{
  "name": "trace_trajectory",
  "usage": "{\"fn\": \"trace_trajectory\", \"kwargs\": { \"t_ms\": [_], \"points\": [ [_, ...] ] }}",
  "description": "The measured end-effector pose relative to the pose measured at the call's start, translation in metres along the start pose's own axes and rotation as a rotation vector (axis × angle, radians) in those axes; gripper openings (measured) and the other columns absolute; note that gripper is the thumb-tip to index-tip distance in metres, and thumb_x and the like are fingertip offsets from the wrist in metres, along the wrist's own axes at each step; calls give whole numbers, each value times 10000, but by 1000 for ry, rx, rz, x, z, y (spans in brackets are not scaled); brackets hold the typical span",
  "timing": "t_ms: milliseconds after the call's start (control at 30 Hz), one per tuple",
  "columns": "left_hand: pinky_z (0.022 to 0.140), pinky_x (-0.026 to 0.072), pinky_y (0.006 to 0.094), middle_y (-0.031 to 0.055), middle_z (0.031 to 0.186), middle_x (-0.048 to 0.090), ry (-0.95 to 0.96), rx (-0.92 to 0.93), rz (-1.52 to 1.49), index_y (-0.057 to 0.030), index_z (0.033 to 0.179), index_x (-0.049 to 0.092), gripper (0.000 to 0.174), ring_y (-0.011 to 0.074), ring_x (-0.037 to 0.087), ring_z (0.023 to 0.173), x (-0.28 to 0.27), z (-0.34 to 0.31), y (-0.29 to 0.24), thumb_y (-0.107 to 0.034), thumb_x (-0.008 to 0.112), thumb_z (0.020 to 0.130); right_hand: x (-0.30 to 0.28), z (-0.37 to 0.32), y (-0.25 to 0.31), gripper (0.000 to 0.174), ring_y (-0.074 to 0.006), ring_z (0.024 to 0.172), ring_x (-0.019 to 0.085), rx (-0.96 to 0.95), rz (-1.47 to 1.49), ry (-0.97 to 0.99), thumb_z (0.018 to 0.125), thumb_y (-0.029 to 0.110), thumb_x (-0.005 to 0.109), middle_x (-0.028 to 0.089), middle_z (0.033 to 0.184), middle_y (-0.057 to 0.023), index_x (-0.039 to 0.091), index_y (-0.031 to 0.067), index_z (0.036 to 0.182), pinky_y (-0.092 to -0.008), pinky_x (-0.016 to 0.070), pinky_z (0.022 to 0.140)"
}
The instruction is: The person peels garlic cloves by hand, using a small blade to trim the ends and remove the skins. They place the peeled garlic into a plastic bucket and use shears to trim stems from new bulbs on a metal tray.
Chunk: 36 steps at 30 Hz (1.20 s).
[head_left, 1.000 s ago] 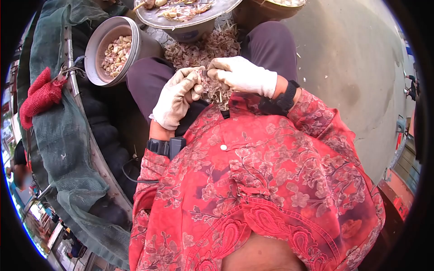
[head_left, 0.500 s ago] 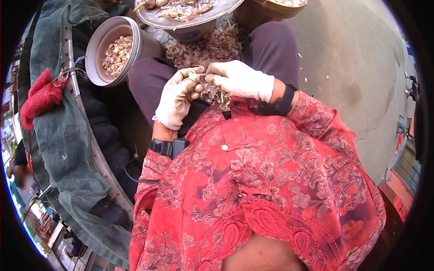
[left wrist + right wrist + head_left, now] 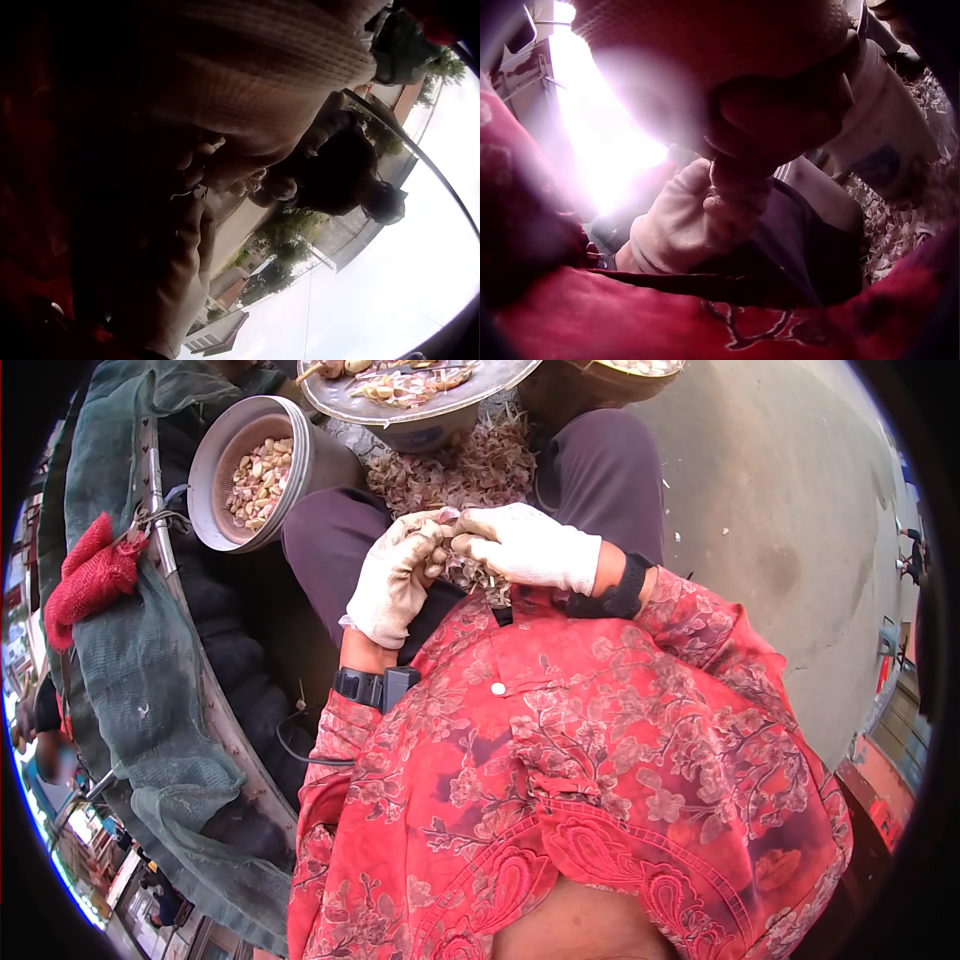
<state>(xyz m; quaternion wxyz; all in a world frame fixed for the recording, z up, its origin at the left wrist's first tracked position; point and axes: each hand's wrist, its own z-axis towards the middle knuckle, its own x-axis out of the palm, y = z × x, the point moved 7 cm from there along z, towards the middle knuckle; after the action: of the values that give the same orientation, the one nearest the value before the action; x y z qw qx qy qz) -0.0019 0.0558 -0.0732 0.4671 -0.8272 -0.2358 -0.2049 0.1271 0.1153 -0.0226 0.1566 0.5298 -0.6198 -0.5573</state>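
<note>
Both hands wear white knitted gloves with soiled fingertips and meet over the lap in the head view. My left hand (image 3: 390,582) has its fingers curled up and pinches a small pinkish garlic clove (image 3: 448,515). From the other side my right hand (image 3: 535,545) pinches at the same clove, its fingertips right against the left ones. The fingers hide most of the clove. Below and beyond the hands lies a heap of dry garlic skins (image 3: 450,475). In the right wrist view the left glove (image 3: 679,217) appears under the dark right hand.
A grey bucket (image 3: 205,495) with peeled cloves (image 3: 262,478) stands by the left knee. Ahead, a round metal tray (image 3: 345,405) bears garlic and skins, with another container (image 3: 580,390) beside it. Green netting (image 3: 150,690) over a metal rail runs along the left, a red mesh bag (image 3: 95,575) hanging there.
The right hand has shifted slightly left and down toward the left hand, and the gap between their fingertips has narrowed. The left hand has moved slightly right. The containers stay put.
</note>
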Motion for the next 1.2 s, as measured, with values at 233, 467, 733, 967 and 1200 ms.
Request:
{"fn": "trace_trajectory", "kwargs": {
  "t_ms": [233, 467, 733, 967, 1200],
  "points": [
    [632, 430, 190, 25, 950, 637, 16, 30, -20, 30, 1228, 560, 329, 67, 542, 715, -7, 6, 5, -163, 555, 962, 5, -1, 0, 313, -391, 861, 624, -88, -104, 8, 939, 278, 494, 637, 904, -233, 574, 18, 1092, -453, 472, 758],
    [659, 445, 186, 110, 1101, 651, -57, 42, 114, 42, 1296, 514, 366, 58, 544, 738, 5, 3, -9, -153, 524, 986, 14, -8, -9, 349, -409, 888, 613, -43, -163, 78, 947, 332, 473, 632, 891, -249, 572, -1, 978, -486, 453, 788],
    [707, 434, 173, 28, 1128, 621, -23, 54, 416, 2, 1353, 487, 375, 30, 526, 818, 13, -5, -8, -131, 505, 1003, -7, -3, -5, 343, -397, 892, 617, -48, -212, -57, 960, 327, 450, 634, 893, -247, 557, 1, 976, -476, 464, 786],
    [866, 465, 234, 34, 1145, 605, 15, 157, 595, -24, 1354, 506, 408, 92, 576, 972, 15, -3, -8, -28, 489, 946, -5, -4, -2, 348, -393, 871, 629, -36, -245, -63, 957, 324, 451, 647, 902, -243, 565, -2, 1001, -477, 474, 776],
    [954, 452, 328, 132, 1184, 598, 56, 402, 1263, -71, 1308, 555, 449, 246, 572, 1097, 20, -2, -15, 24, 506, 873, 1, -3, -6, 360, -404, 878, 626, 7, -283, 4, 960, 328, 443, 647, 913, -250, 561, -6, 1025, -479, 472, 784]
  ]
}}
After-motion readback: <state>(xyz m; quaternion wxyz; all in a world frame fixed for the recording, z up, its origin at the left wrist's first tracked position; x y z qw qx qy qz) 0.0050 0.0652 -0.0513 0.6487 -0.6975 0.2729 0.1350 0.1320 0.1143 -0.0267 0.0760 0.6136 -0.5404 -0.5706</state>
